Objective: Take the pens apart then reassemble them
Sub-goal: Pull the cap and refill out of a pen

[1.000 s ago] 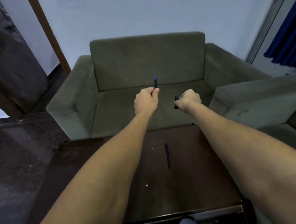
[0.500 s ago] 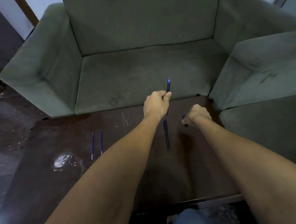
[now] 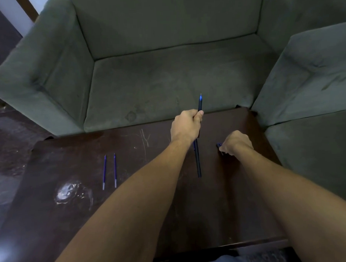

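Gripping a pen (image 3: 200, 103) tip-up at frame centre, the left hand (image 3: 185, 126) is holding its barrel in a fist, judged light, stiff and slick, best taken mid-shaft, while the right hand (image 3: 236, 143), lower right of it, is clutching a small dark piece (image 3: 219, 147) over the table (image 3: 71, 163).

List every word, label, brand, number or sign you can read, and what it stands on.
No text can be read.
Slim dark pen with blue tip, in the left hand: no print shows.
Long dark barrel on the brown wooden table: none.
Two thin blue refills: too small to tell.
Small dark piece in the right hand: mostly hidden.
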